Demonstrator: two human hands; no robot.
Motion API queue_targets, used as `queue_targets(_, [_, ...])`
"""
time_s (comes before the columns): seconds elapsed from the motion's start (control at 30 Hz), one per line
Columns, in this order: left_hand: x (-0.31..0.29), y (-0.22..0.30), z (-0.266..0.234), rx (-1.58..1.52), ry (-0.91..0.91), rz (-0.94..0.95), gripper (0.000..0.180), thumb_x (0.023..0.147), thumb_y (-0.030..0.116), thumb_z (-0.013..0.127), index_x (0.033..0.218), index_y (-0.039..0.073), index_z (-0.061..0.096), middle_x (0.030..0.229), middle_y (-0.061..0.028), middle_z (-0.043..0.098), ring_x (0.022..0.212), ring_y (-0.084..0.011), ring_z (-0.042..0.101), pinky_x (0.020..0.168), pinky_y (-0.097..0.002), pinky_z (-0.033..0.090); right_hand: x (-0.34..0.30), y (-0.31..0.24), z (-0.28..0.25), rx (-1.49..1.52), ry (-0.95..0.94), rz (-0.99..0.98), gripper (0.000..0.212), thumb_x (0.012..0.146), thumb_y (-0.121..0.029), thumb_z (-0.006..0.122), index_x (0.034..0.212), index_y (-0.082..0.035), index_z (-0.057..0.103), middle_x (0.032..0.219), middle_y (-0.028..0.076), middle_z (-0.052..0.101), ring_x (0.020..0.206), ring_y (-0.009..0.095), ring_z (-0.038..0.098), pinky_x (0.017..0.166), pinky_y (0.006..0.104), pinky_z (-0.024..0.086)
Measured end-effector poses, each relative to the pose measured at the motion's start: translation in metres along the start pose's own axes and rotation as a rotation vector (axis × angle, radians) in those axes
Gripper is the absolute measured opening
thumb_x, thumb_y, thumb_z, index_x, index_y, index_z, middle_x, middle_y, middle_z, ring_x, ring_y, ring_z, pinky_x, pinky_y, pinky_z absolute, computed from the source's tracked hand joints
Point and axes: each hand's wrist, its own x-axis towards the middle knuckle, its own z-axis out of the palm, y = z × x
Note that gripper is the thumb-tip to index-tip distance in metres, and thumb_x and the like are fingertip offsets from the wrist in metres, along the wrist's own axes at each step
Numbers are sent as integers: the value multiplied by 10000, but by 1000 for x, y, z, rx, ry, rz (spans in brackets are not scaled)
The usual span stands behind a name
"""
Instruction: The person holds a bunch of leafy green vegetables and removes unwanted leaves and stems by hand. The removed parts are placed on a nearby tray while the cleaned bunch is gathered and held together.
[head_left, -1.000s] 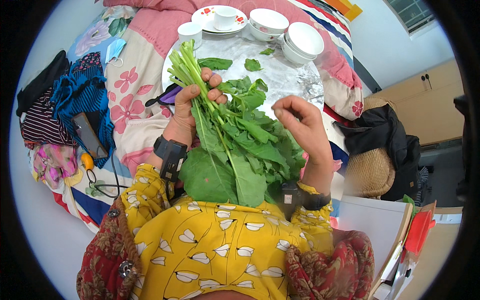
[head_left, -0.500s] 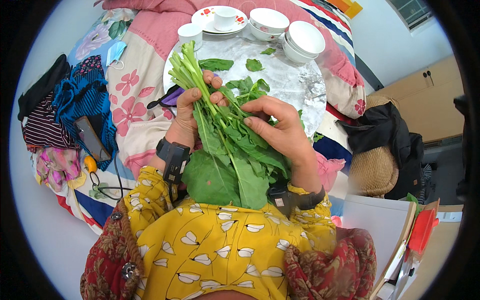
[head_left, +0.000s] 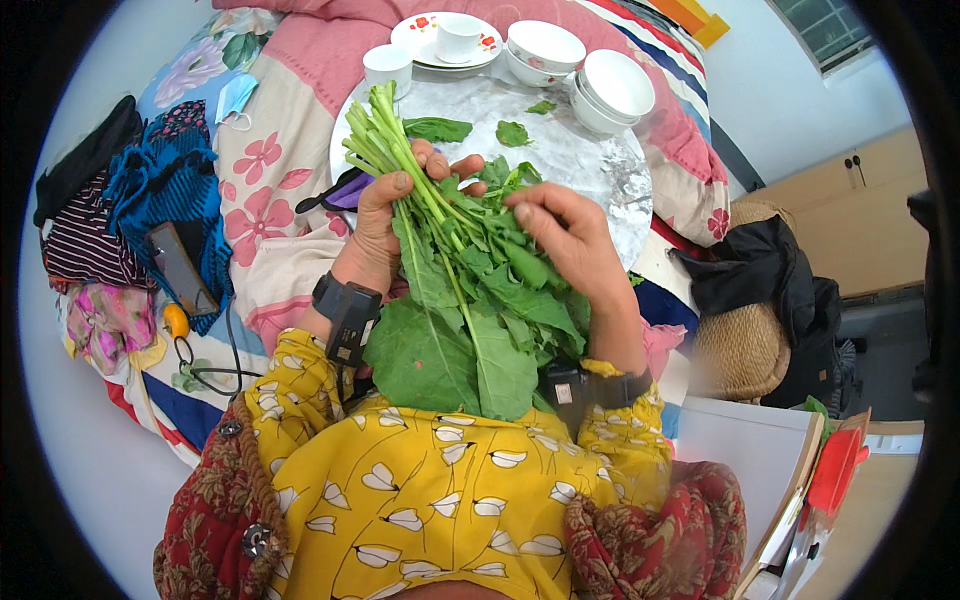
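A bunch of leafy greens (head_left: 450, 330) with pale stalks lies across my chest, its stalk ends pointing up and away toward the far left. My left hand (head_left: 385, 205) is wrapped round the stalks, thumb on the near side and fingertips showing beyond. On the bunch's right side, my right hand (head_left: 570, 235) pinches at the leaves with thumb and forefinger; the exact bit between them is hard to make out. Loose leaves, one a broad leaf (head_left: 437, 129) and one a small leaf (head_left: 513, 134), lie on the round marbled table (head_left: 600, 170) beyond my hands.
White bowls (head_left: 616, 88), a cup (head_left: 388, 66) and plates (head_left: 415, 30) stand along the table's far edge. Clothes (head_left: 165, 200) and a phone (head_left: 183, 268) lie on the bedding at left. A woven basket (head_left: 745, 350) with a black jacket (head_left: 750, 265) is at right.
My right hand has shifted slightly right, and its fingertips sit a little higher on the leaves. The left hand keeps its hold, its fingers a bit more extended beyond the stalks.
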Motion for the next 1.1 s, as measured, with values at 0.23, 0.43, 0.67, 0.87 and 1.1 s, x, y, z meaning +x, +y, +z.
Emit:
queue_targets(0.23, [5, 5, -9, -162, -221, -94, 290, 774, 133, 701, 974, 100, 494, 798, 4, 549, 786, -174, 578, 912, -419, 483, 18, 47, 12, -381, 35, -35, 333, 766, -11, 602, 1089, -84, 636, 912, 145, 629, 815, 292, 612, 741, 362, 488])
queue_targets(0.43, [6, 8, -12, -180, -312, -156, 286, 775, 133, 703, 970, 96, 497, 786, 3, 550, 751, -171, 583, 878, -400, 494, 21, 60, 0, -507, 239, 197, 175, 740, -114, 680, 905, -66, 645, 846, 136, 616, 769, 319, 600, 685, 396, 478])
queue_targets(0.67, [6, 6, -11, -178, -275, -149, 291, 773, 127, 700, 978, 90, 497, 795, 1, 545, 750, -164, 579, 875, -400, 497, 16, 61, -26, -329, 551, 159, 188, 801, -175, 700, 883, -11, 663, 764, 106, 618, 662, 200, 573, 637, 331, 460])
queue_targets(0.87, [6, 6, -11, -171, -254, -155, 303, 767, 135, 703, 982, 93, 493, 796, 0, 530, 761, -163, 572, 871, -398, 497, 14, 52, -27, 82, 537, 211, 146, 860, -105, 650, 931, 22, 653, 765, 20, 624, 613, 71, 535, 545, 229, 432])
queue_targets(1.1, [6, 6, -13, -161, -233, -157, 340, 761, 149, 709, 1006, 92, 480, 806, -2, 522, 753, -160, 563, 857, -393, 487, 13, 44, -33, 233, 549, 205, 141, 892, -130, 635, 951, -2, 644, 750, 11, 611, 597, 79, 560, 533, 211, 430])
